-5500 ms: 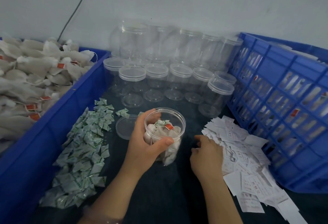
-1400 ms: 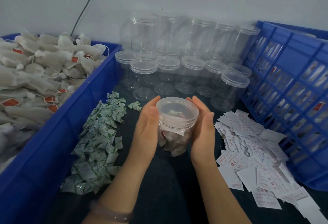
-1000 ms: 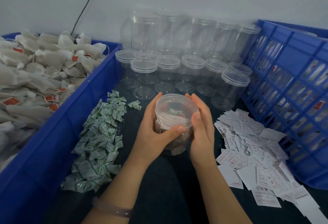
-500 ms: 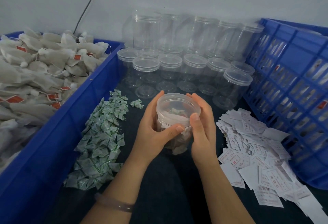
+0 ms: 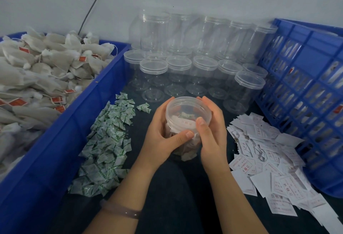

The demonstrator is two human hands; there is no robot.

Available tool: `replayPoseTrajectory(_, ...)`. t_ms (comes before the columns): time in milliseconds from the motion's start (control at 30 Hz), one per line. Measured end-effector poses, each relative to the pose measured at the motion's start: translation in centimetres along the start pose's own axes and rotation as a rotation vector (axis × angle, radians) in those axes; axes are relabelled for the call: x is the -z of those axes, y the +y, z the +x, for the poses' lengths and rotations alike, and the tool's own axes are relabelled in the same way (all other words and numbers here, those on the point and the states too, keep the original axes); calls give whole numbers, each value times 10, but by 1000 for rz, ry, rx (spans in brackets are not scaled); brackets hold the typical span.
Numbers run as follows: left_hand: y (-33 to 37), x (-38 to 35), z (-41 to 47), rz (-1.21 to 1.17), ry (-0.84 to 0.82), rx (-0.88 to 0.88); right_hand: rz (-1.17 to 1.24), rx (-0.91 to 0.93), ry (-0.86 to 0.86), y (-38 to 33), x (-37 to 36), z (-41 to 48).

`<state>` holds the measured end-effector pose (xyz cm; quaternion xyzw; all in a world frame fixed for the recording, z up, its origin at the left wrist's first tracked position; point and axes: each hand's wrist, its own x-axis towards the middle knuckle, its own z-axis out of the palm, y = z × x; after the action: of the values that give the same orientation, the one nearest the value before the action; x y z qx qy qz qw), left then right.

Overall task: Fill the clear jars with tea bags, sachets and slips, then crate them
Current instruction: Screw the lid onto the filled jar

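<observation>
Clear plastic filled jar (image 5: pixel 182 141) gripped by left hand (image 5: pixel 161 137) to steady it; right hand (image 5: pixel 211 131) fingers curled round translucent lid (image 5: pixel 187 109), likely screwing it shut.

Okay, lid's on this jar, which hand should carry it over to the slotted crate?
Probably the right hand. The slotted crate stands on that side, with only the paper slips between. The left hand also grips the jar, but it would have to reach across.

Dark tabletop (image 5: pixel 167 187) w/ sachets (image 5: pixel 105 141), slips (image 5: pixel 269 159), empty jars (image 5: pixel 202 70) (at rear), blue crate (image 5: pixel 306 85)
</observation>
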<state>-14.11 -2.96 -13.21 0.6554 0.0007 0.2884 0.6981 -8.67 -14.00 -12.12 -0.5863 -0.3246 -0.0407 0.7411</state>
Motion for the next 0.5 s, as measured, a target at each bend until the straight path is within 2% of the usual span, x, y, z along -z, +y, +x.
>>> replayPoseTrajectory(500,-1,2,3,47,-25,-50,-71,-27,-16,3,2,2)
